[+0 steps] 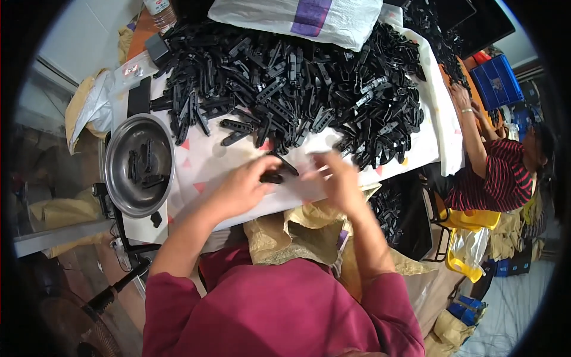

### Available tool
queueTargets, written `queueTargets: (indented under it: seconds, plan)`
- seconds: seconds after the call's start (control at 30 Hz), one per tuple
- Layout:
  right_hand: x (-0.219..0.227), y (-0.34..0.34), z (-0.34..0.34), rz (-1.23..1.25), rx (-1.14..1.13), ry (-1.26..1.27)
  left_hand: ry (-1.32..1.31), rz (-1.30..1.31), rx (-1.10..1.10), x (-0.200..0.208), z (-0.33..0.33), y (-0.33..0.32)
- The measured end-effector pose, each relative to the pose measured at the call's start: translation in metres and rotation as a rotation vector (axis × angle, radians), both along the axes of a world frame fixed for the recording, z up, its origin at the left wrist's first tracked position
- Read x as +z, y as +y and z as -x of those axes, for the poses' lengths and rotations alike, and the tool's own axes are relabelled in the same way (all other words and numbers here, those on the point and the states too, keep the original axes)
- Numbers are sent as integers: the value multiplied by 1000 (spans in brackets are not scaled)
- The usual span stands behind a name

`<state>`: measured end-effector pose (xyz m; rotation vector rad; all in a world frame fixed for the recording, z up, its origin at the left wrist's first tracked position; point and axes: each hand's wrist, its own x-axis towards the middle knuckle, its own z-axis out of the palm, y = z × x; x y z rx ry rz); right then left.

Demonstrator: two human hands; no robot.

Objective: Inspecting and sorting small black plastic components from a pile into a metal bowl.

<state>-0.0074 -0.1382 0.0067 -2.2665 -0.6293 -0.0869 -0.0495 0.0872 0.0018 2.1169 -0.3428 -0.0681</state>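
My left hand (pixel 241 185), fingers curled, grips a small black plastic part (pixel 272 178) above the front of the table. A longer black piece (pixel 285 164) slants just past its fingertips; whether that is part of the same item I cannot tell. Close by on the right, my right hand (pixel 339 181) is smeared by motion, and what its fingers hold, if anything, does not show. Beyond both hands spreads a large heap of long black plastic parts (pixel 273 89). At the left stands a round metal bowl (pixel 140 199) with several such black parts inside.
A white sack with a purple stripe (pixel 256 15) lies over the heap's far side. Left of the heap are a dark flat rectangular object (pixel 140 96) and a bottle (pixel 160 15). An open brown sack (pixel 267 238) hangs before me. A co-worker in a striped top (pixel 496 178) works at right.
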Motion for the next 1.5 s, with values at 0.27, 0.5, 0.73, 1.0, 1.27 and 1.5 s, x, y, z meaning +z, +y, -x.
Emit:
queueTargets:
  seconds: [0.27,0.5,0.73,1.0,1.27,1.5]
  plan:
    - [-12,-42,-82,722,-275,-192,-366,-307,-59,-16,-31,-22]
    - [16,-23,-36,-12,-162,-49,-86,-26,150,-4,-35,-29]
    - [46,1,12,-185,170,247,584,757,51,28,-31,-26]
    - [34,11,18,-207,139,-307,-22,341,38,42,-19,-27]
    - [31,14,18,-185,57,-95,-89,233,-11,24,-12,-21]
    - [1,0,-38,154,-152,-81,88,290,213,-24,2,-4]
